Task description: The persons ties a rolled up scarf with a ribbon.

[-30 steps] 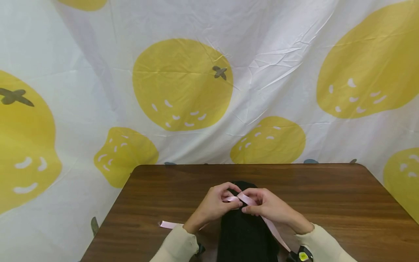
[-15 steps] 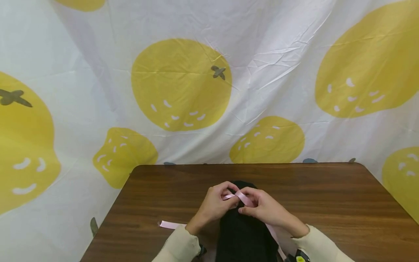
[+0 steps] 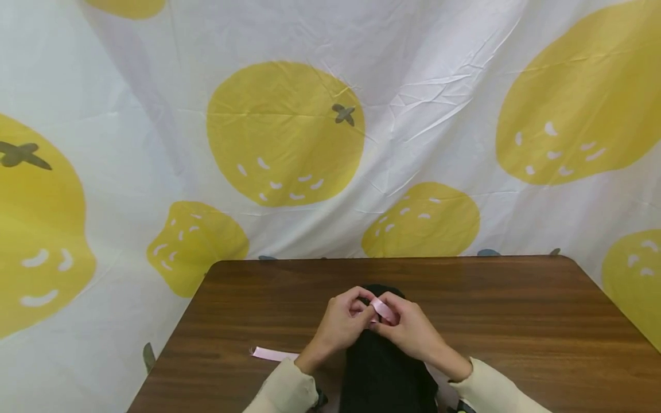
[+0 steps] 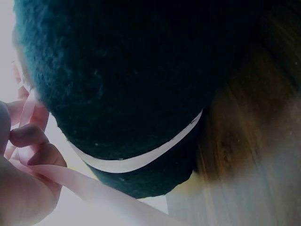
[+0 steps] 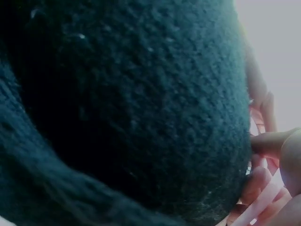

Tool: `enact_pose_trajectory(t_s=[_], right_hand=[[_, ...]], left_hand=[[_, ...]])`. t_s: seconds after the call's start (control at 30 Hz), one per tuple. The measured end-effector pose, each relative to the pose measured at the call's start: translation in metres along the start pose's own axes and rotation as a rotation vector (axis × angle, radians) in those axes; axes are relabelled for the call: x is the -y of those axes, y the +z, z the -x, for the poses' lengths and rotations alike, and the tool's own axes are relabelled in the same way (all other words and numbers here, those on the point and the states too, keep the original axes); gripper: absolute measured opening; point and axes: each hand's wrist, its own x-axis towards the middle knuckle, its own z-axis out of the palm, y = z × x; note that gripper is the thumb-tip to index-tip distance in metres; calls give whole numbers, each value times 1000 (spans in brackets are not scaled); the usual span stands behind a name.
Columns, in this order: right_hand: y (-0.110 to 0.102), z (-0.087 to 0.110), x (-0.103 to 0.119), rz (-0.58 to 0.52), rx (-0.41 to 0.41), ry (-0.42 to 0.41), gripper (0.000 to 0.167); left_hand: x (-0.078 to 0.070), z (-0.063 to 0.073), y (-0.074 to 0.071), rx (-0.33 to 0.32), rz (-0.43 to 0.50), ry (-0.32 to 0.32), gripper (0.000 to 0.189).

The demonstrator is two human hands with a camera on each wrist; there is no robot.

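Observation:
A long dark fuzzy cloth bundle [image 3: 387, 376] lies on the table, pointing away from me; it looks dark green in the wrist views. A pink satin ribbon [image 4: 122, 165] wraps around it near its far end. Over that end, my left hand [image 3: 338, 321] pinches one part of the ribbon between thumb and fingers. My right hand [image 3: 415, 330] pinches a short curved piece of ribbon [image 3: 383, 310] right beside it, the fingertips of both hands nearly touching. Fingers hide where the strands cross. In the right wrist view the bundle [image 5: 155, 113] covers most of the picture.
One ribbon tail [image 3: 273, 354] lies on the brown wooden table [image 3: 248, 310] left of the left forearm. Behind the table hangs a white cloth [image 3: 310, 34] printed with yellow fruit. Cream sleeves [image 3: 496, 384] and wrist devices sit at the bottom.
My right hand has moved left, closer to the left hand, and turned slightly inward. The ribbon tail that hung below the right hand is now hidden in the head view. The left hand has barely moved.

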Motion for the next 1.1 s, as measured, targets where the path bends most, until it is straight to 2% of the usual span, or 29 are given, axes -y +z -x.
enact_pose_trajectory(t_s=[0.17,0.27,0.37,0.5,0.63,0.73,0.9,1.0,1.1], right_hand=[[2,1,0,5,-39,3,25],[4,2,0,-3,-62,6,24],[6,3,-1,-11,-91,-4,23],[8,5,-2,-14,-122,-31,22],[9,4,-2,-14,-141,-49,21],[8,4,-1,-8,-145,-42,19],[7,3,2,-4,-144,-21,16],[6,3,2,-2,-150,-17,15],[6,3,1,4,-162,-18,16]], left_hand=[[-26,7,-3,-40,19,11,8],[-31,9,-3,-74,19,30,7],[-26,8,0,-100,49,31,10],[-7,5,7,-128,87,7,12],[6,2,11,-169,81,10,11],[10,2,11,-208,31,40,10],[12,2,10,-283,-111,84,12],[13,3,9,-320,-142,70,14],[14,3,9,-346,-134,47,15]])
